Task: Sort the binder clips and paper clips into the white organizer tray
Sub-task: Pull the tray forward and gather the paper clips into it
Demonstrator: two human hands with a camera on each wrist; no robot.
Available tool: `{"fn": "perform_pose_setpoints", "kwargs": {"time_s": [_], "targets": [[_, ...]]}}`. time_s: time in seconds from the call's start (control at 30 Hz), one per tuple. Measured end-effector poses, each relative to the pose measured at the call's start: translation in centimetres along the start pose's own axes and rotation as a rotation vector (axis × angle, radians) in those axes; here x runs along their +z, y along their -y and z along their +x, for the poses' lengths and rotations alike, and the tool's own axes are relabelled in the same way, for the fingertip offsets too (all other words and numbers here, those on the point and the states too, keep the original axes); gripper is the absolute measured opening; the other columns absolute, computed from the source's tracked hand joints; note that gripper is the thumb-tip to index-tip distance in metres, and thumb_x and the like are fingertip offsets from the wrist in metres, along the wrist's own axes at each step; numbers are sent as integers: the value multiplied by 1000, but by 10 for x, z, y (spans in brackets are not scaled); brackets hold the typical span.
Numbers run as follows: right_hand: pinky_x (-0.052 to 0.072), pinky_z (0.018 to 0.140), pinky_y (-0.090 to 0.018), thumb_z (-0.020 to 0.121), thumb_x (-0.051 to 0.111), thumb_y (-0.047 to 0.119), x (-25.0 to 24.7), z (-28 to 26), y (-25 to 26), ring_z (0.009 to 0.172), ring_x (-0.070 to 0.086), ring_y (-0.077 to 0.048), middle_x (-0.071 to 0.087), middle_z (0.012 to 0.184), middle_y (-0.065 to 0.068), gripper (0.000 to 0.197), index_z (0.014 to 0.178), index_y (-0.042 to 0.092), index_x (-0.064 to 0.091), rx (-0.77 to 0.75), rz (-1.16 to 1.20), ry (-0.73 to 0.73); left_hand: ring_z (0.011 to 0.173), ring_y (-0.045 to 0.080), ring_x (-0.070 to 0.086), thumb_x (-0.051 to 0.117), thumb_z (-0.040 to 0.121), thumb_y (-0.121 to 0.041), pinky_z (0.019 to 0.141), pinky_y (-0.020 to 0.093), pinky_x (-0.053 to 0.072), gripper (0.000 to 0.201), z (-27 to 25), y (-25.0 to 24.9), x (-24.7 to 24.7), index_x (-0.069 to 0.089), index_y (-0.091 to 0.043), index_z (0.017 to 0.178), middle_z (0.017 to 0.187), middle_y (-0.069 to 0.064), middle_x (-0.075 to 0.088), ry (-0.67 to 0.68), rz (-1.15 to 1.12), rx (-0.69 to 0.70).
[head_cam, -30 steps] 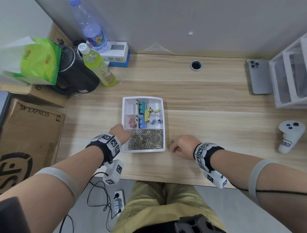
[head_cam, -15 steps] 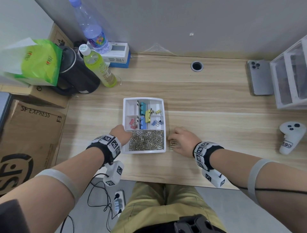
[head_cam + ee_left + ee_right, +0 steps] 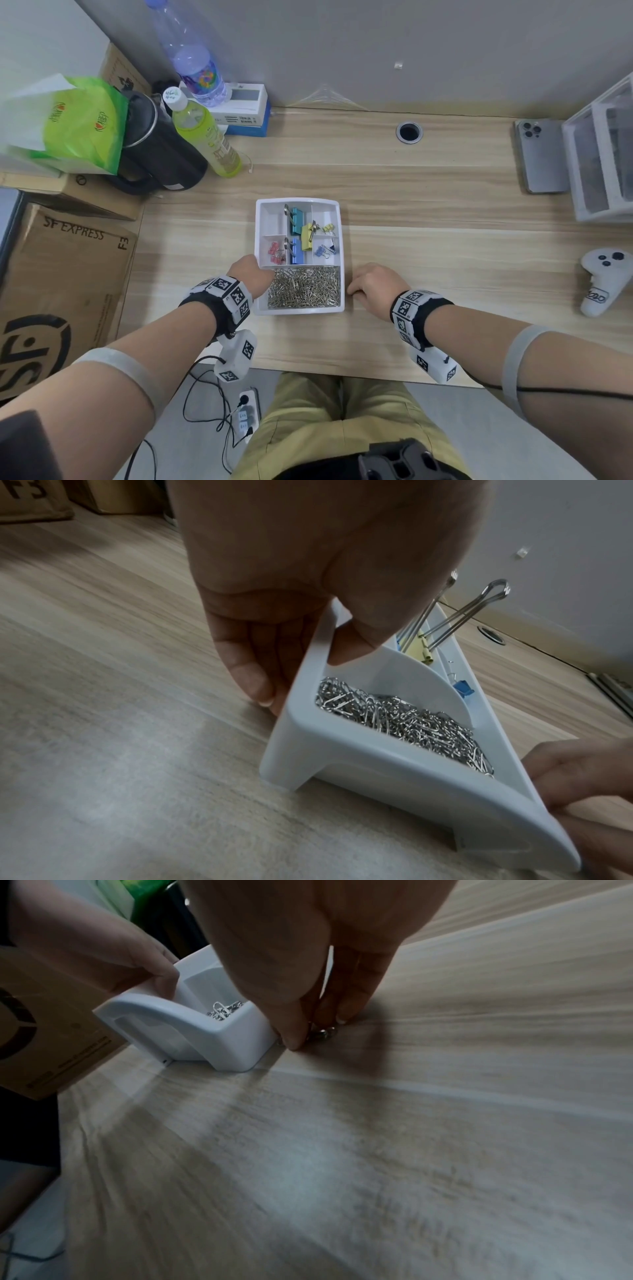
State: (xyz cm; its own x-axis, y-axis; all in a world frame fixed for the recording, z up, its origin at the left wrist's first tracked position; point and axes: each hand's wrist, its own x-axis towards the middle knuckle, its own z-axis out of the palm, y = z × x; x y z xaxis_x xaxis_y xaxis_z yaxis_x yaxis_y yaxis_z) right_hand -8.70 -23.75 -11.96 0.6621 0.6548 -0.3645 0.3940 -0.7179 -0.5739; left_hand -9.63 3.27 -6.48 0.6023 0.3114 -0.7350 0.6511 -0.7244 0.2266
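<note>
The white organizer tray (image 3: pixel 272 219) sits mid-desk. Its near compartment holds a heap of silver paper clips (image 3: pixel 305 291). The far compartments hold teal (image 3: pixel 294 219), yellow (image 3: pixel 307 236) and blue (image 3: pixel 296 255) binder clips, plus small pink ones (image 3: pixel 275 251). My left hand (image 3: pixel 253 274) grips the tray's left wall (image 3: pixel 377 772), thumb inside the rim and fingers outside. My right hand (image 3: pixel 368 282) is beside the tray's right wall. In the right wrist view its thumb and fingers (image 3: pixel 316 1031) pinch a few loose paper clips (image 3: pixel 325 1034) on the desk.
A phone (image 3: pixel 541 156) and a white drawer unit (image 3: pixel 606 154) lie at the far right, with a white controller (image 3: pixel 601 284) nearer. A green bottle (image 3: pixel 205 133), black kettle (image 3: pixel 157 150) and cardboard box (image 3: pixel 61 274) crowd the left. A cable hole (image 3: pixel 409 132) is behind the tray.
My right hand has slid left up to the tray and closed over the loose clips, which lay visible beside it half a second ago. The left hand keeps hold of the tray.
</note>
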Motion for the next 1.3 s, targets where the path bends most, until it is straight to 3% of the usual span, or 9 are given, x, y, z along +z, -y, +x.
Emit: {"fn": "perform_pose_setpoints", "kwargs": {"time_s": [0.17,0.37,0.53,0.67,0.77,0.87,1.03,1.17,1.3], "targets": [[50,78,-41,76,65,2,4,1,-3,88,56,-26,67,77,1,12,77,12,72,35,42,-74,62,23,53,49,90,-17,50,25,39,16,-1,-1,0,44,-13,76,76,6,51,-5,20,4],[48,85,-40,78,63,-4,6,1,0,93,56,-26,67,85,-4,25,98,8,70,45,115,-55,60,21,51,49,90,-15,49,25,38,19,-2,-2,1,43,-14,73,75,6,51,-18,17,6],[51,75,-41,73,56,-8,11,-2,2,78,58,-26,61,78,-4,24,88,6,68,36,163,-105,62,22,52,49,90,-16,50,25,39,11,1,-1,2,46,-9,82,75,5,50,-22,24,3],[50,69,-29,73,55,-8,9,-2,2,70,54,-14,61,78,1,24,83,7,71,92,239,-118,64,23,52,49,89,-16,51,26,40,10,2,-1,2,49,-7,86,79,8,52,-20,28,3],[47,65,-16,76,57,-5,-1,-1,3,66,61,-11,71,81,-3,23,82,10,73,239,379,-155,65,22,52,49,89,-16,51,26,41,10,4,0,2,48,-7,85,78,8,52,3,11,-5],[43,59,-7,73,60,-4,-18,5,3,59,58,-1,69,71,3,21,74,14,72,368,537,-246,61,21,50,49,88,-15,51,26,40,11,5,1,1,47,-7,80,73,7,49,12,-6,-9],[53,65,-18,74,67,-6,-41,23,30,66,61,-7,71,80,-2,21,79,14,70,364,716,-225,58,22,50,49,86,-13,53,28,42,8,6,-3,3,50,-8,79,70,7,51,16,-42,-5],[60,76,-26,79,73,-2,-33,27,65,70,64,-8,70,84,-1,15,86,11,70,265,668,-120,60,25,52,49,84,-12,52,28,44,7,4,-8,3,53,-8,80,69,9,52,47,-79,11],[58,81,-25,83,76,16,-23,28,66,80,67,-8,71,85,3,13,95,13,74,222,563,-135,60,25,56,50,75,-21,52,29,47,32,5,-10,3,65,-1,96,71,11,59,82,-73,39]]}}
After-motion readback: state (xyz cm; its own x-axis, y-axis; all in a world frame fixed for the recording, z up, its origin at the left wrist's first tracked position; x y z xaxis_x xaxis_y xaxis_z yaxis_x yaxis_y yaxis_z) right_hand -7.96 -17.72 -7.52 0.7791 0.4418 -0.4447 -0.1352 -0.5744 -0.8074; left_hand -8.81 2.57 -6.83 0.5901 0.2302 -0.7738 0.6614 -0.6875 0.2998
